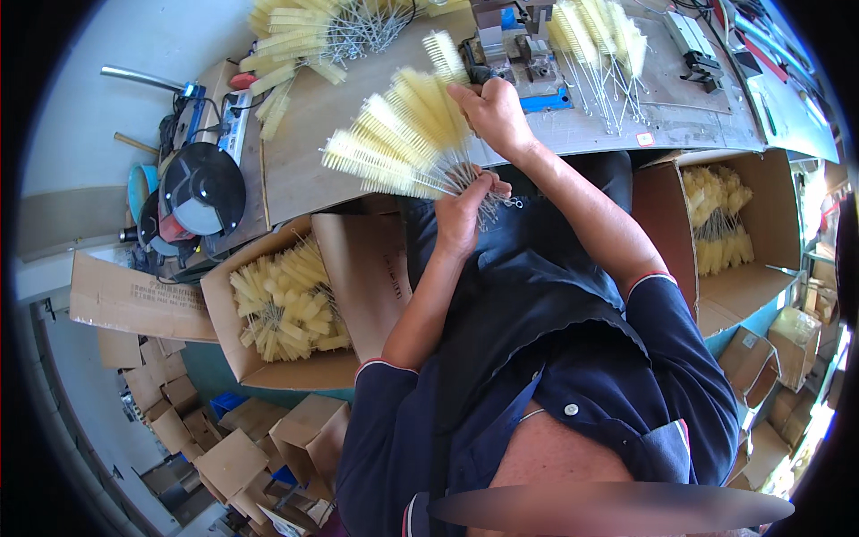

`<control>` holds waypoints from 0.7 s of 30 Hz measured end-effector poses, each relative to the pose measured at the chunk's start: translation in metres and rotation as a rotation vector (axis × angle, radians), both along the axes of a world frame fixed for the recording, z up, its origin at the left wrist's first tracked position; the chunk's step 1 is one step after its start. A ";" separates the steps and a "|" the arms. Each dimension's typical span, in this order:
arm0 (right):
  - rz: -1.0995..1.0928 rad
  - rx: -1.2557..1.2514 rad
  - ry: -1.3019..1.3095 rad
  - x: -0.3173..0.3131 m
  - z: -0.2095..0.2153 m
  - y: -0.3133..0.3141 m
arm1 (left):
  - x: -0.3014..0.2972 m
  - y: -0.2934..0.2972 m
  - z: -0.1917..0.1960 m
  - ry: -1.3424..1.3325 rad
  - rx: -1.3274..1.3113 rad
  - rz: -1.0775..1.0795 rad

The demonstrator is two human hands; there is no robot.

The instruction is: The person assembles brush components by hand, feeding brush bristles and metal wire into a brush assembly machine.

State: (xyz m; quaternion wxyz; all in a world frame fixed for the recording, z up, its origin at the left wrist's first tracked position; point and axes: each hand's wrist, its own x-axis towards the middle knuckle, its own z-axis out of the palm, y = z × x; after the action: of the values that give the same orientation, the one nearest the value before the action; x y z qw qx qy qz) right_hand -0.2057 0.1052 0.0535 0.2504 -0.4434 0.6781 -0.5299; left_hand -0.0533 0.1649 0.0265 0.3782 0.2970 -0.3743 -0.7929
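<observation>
My left hand [463, 213] is closed around the twisted wire stems of a fanned bundle of bottle brushes [386, 134] with pale yellow bristles. The bristle ends spread up and to the left over the table edge, and the looped wire ends hang below my fingers. My right hand [497, 115] is closed at the bundle's upper right, its thumb against a single bottle brush [445, 57] that sticks up past the others. Its curled fingers are partly hidden. Just beyond them is the black handle [480, 73] of a small bench machine [514, 49]; contact with it is unclear.
Brush piles lie on the table [304, 174] at the far left [309, 31] and right of the machine [604, 45]. Open cartons of brushes stand at left [234, 351] and right [761, 277]. A cut-off grinder [204, 190] sits at the left edge; cardboard boxes [237, 461] stand behind.
</observation>
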 end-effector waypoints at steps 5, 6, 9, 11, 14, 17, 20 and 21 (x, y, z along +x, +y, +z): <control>-0.082 -0.031 -0.489 -0.004 0.008 0.031 | 0.017 0.007 0.003 -0.058 0.116 0.159; -0.086 -0.014 -0.578 -0.006 0.011 0.042 | 0.022 0.001 -0.002 -0.074 0.102 0.192; -0.133 0.022 -0.686 -0.014 0.005 0.060 | 0.029 -0.018 -0.002 -0.106 0.064 0.257; -0.125 -0.019 -0.751 -0.017 0.002 0.062 | 0.027 -0.034 -0.003 -0.107 0.043 0.260; -0.126 -0.010 -0.772 -0.024 0.002 0.051 | 0.013 -0.053 0.002 -0.057 0.003 0.304; -0.108 0.007 -0.761 -0.028 0.009 0.037 | 0.001 -0.072 -0.002 -0.040 -0.014 0.327; -0.106 0.047 -0.813 -0.029 0.014 0.028 | -0.006 -0.089 -0.009 -0.025 -0.037 0.346; -0.120 0.018 -0.961 -0.029 0.029 0.028 | -0.006 -0.093 -0.010 -0.025 -0.024 0.351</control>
State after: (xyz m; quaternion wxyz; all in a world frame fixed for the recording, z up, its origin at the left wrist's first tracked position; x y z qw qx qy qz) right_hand -0.2349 0.1333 0.0823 0.5079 -0.1064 0.5147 -0.6825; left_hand -0.0596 0.0719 0.0162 0.5098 0.3629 -0.3310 -0.7063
